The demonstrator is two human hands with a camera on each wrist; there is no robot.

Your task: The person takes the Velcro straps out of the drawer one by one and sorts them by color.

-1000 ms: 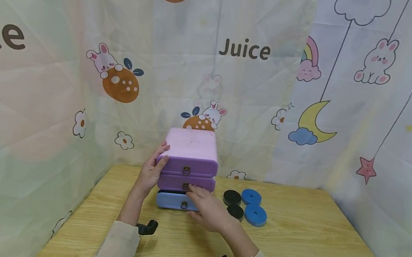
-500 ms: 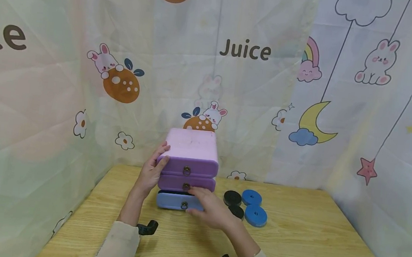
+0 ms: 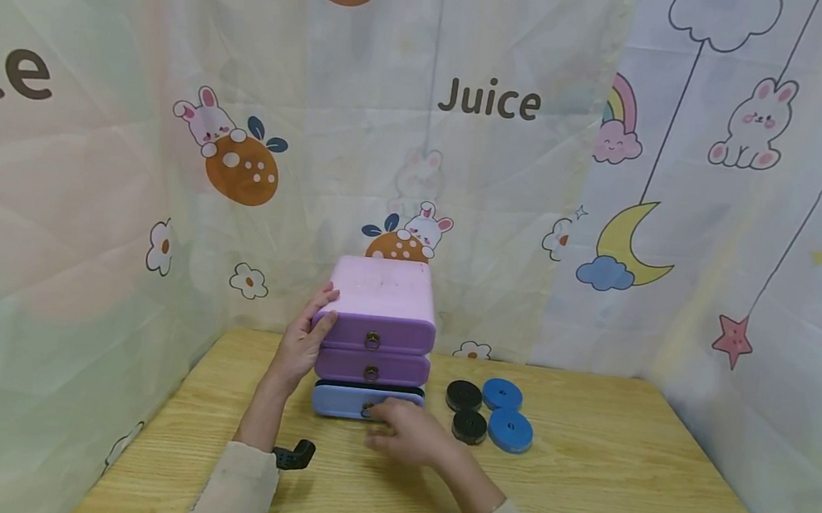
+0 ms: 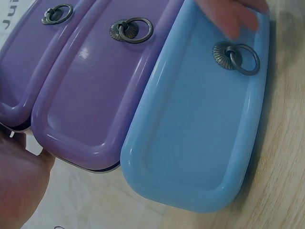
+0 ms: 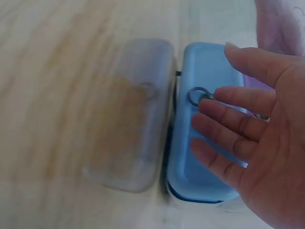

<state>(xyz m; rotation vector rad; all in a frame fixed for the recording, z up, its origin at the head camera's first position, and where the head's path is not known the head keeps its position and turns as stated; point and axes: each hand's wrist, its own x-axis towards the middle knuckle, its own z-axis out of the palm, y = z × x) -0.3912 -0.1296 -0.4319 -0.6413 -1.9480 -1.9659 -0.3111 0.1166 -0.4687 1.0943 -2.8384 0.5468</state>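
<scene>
A small pink chest of drawers stands on the table with two purple drawers above a blue drawer. Each drawer front carries a ring pull. The blue drawer juts slightly forward, and a dark gap shows along its top edge. My left hand grips the chest's upper left side, thumb at the front edge and fingers reaching the top. In front of the blue drawer is my right hand, fingertips by its ring. The right wrist view shows those fingers extended and spread, holding nothing.
To the right of the chest lie two black discs and two blue discs, flat with small centre holes. A printed cloth backdrop hangs behind the wooden table. Black wrist mounts stick out from both wrists.
My right hand has moved down from the middle drawer's ring to the blue drawer's ring, uncovering more of the blue drawer front and the nearer black disc. My left hand stays put.
</scene>
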